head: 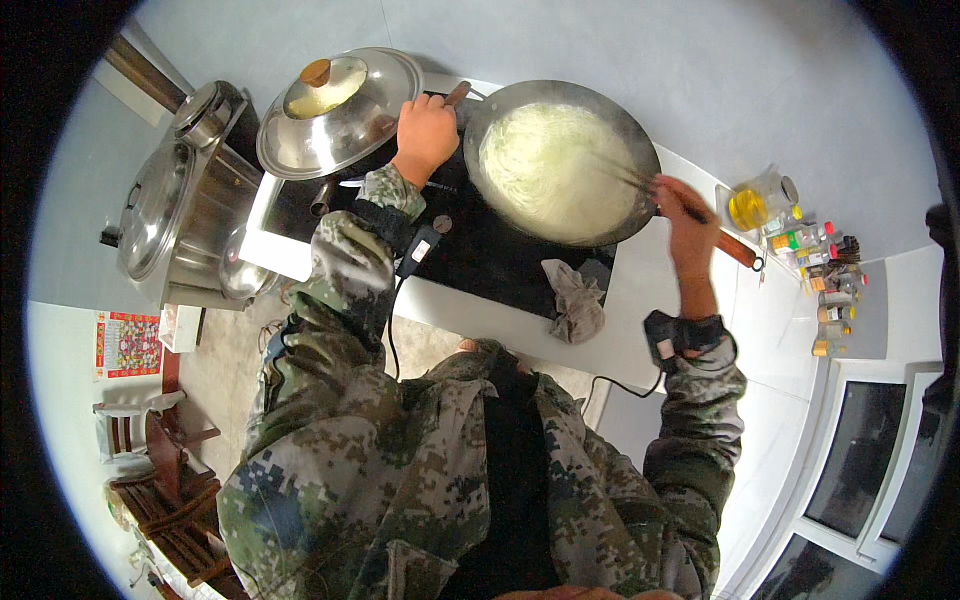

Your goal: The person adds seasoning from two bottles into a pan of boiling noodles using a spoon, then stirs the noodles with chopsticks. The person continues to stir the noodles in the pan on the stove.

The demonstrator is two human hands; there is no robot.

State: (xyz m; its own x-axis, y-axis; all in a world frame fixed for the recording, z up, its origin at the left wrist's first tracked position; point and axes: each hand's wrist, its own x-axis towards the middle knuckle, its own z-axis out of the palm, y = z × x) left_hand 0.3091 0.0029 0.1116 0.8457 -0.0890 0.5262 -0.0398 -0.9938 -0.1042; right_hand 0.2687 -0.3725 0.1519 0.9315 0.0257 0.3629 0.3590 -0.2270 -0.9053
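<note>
A dark wok [646, 142] sits on a black glass cooktop [480, 251], filled with a pale yellow-white, swirling, steamy mass [555, 165]. My left hand [426, 136] is closed on the small brown side handle [458, 93] at the wok's left rim. In my right hand [684, 225] are thin chopsticks [619, 171], blurred, their tips down in the pale food. Beneath that hand the wok's long wooden handle [739, 250] sticks out to the right. A domed steel lid [330, 146] with a wooden knob and glass centre stands just left of my left hand.
A crumpled grey cloth [576, 304] lies at the cooktop's front edge. Several seasoning bottles [817, 255] and an oil jar [754, 202] line the right side. Large lidded steel pots [161, 210] stand at left. A brown wooden chair [169, 517] is at lower left.
</note>
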